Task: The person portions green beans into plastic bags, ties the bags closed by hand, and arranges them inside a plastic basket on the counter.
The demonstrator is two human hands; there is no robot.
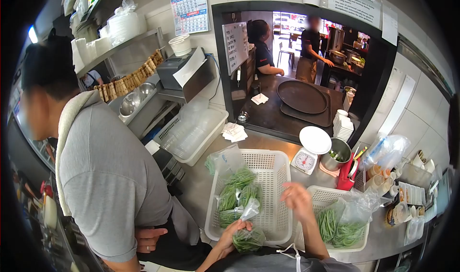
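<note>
My left hand (229, 234) is closed around the gathered neck of a clear plastic bag of green beans (249, 239), near the front edge of a white perforated basket (288, 214). The bag's loose top stands up above my fingers. My right hand (297, 198) is raised over the basket's right side, fingers loosely bent and apart, with nothing visible in them. Inside the basket, several bagged portions of green beans (239, 178) lie along the left. A second white basket (314, 190) on the right holds more green beans (347, 233) in an open plastic bag.
A kitchen scale (304, 161) and a metal pot (337, 152) stand behind the baskets. Clear lids fill a white crate (218, 121) at back left. A person in a grey shirt (105, 176) stands close on my left. Round trays (304, 97) lie on the pass-through counter.
</note>
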